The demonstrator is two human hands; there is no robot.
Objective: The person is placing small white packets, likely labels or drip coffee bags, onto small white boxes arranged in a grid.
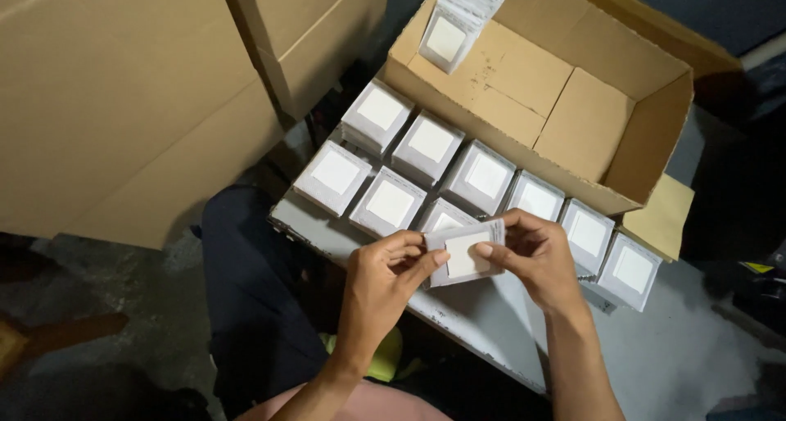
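At the bench's near edge, the left hand [383, 275] and right hand [536, 255] are pinching one small grey-and-white packet [464, 253] between fingertips, holding it just above the bench [483, 323]. Nine stacks of like packets [390, 201] are sitting in two rows behind it. At the far edge, an open cardboard box [573, 101] is holding one leaning row of packets [458, 15] in its far corner.

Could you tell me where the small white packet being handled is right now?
In the head view, low centre: the small white packet is pinched between the left hand and right hand, just in front of the rows of packet stacks.
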